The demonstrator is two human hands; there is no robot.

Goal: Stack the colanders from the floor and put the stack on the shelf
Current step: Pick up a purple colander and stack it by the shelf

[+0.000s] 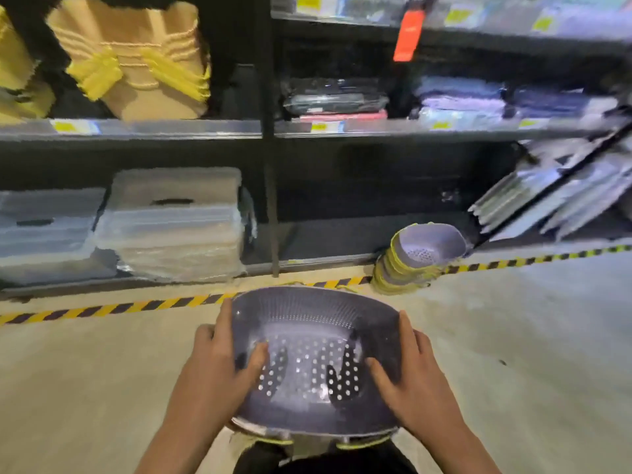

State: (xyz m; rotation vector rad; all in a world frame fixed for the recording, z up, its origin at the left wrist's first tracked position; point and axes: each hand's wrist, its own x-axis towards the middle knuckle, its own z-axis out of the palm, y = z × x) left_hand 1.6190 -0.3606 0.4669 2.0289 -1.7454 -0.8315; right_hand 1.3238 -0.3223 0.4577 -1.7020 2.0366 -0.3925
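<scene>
1. The shelf (342, 234) bay ahead is the goal, its floor-level deck bare in the middle
2. The leaning stack (415, 260) on the floor (tilted against the shelf edge) needs straightening first
3. The held colander (314, 360), gripped by left hand (219, 364) and right hand (410, 367), should go in level

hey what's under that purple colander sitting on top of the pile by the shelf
Under the top purple colander sits a leaning stack of colanders with yellow-green rims, resting on the floor. Their bowls are covered, so their number is unclear.

Both forearms are bare, with no sleeves, watch or rings showing on the left hand (219, 357) or right hand (415, 367). Dark trousers (321, 461) cover the legs.
</scene>
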